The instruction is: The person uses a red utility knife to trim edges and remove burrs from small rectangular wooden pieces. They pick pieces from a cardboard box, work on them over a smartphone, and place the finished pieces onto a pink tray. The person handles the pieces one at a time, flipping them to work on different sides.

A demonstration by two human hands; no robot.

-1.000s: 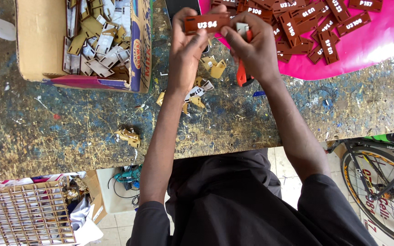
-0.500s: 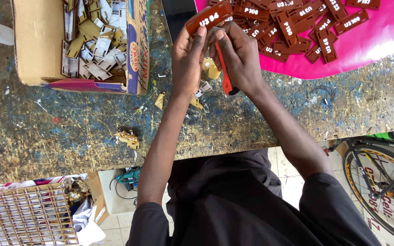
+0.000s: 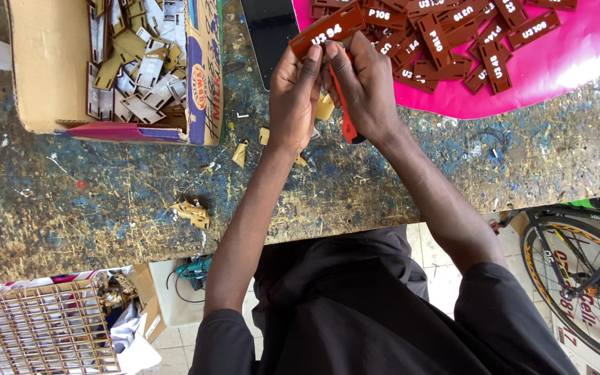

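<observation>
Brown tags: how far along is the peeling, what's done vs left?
Done, apparently: peeled backing scraps fill the cardboard box, and more scraps lie on the workbench. In hand: left hand holds one brown tag, right hand works it with a red tool. Left: unclear; a tag pile sits on the pink sheet.

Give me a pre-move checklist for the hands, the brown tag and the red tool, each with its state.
1. Left hand grips the brown tag: ok.
2. Right hand holds the red tool: ok.
3. Tool tip on the tag: cannot tell, fingers hide it.
4. Pile of brown tags on the pink sheet lies beside the hands: ok.
5. Cardboard box of scraps lies apart from the hands: ok.
</observation>
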